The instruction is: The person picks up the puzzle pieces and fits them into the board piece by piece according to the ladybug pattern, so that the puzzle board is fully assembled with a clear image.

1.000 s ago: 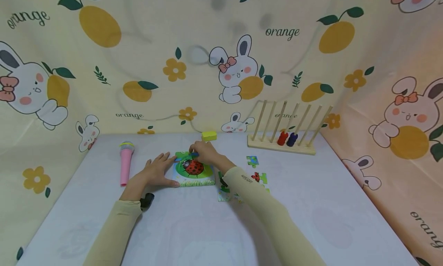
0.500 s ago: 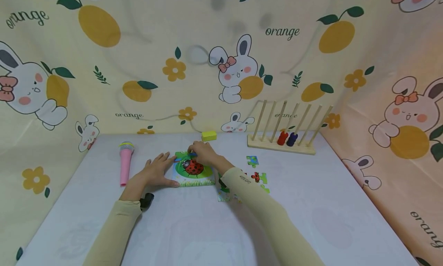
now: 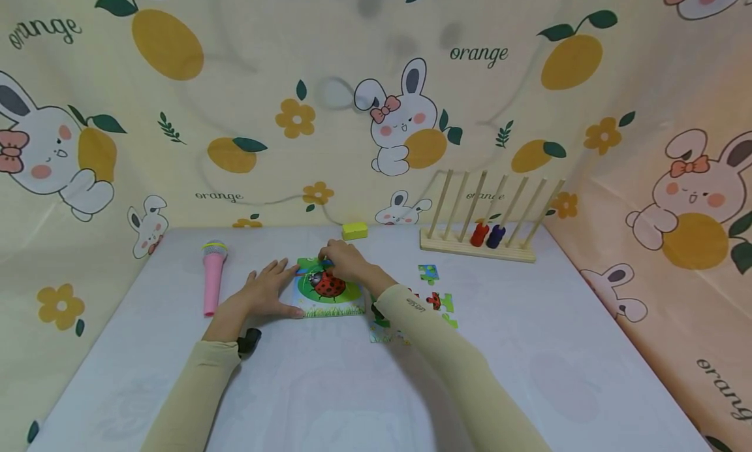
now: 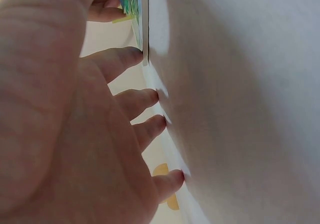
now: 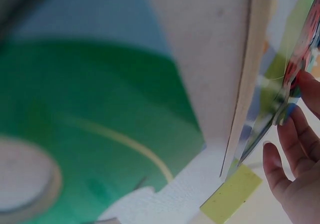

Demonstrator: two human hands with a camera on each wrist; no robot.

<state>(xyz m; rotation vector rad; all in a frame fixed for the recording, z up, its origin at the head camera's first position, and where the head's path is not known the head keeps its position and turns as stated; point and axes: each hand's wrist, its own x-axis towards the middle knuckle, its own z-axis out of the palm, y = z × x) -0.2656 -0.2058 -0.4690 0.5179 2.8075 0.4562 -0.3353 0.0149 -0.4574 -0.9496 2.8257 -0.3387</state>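
A ladybug jigsaw puzzle board (image 3: pixel 329 309) lies on the white table. My left hand (image 3: pixel 267 294) is spread at its left side, with thumb and index finger touching the edge, as the left wrist view also shows. Over the board's upper right part, my right hand (image 3: pixel 350 262) pinches a small blue-and-green puzzle piece (image 5: pixel 287 112) between thumb and fingers. That piece is mostly hidden by the fingers in the head view. Several loose puzzle pieces lie to the right, among them a blue one (image 3: pixel 428 273) and a ladybug one (image 3: pixel 440 302); my right sleeve covers some.
A pink toy microphone (image 3: pixel 213 285) lies to the left. Behind the board sits a yellow block (image 3: pixel 355 231). At the back right stands a wooden peg rack (image 3: pixel 435 242) with red beads (image 3: pixel 479 234) and dark purple beads (image 3: pixel 496 237). A patterned cloth hangs behind the table.
My right hand has shifted very slightly left over the top of the board, still pinching the puzzle piece. The left hand has stayed in place.
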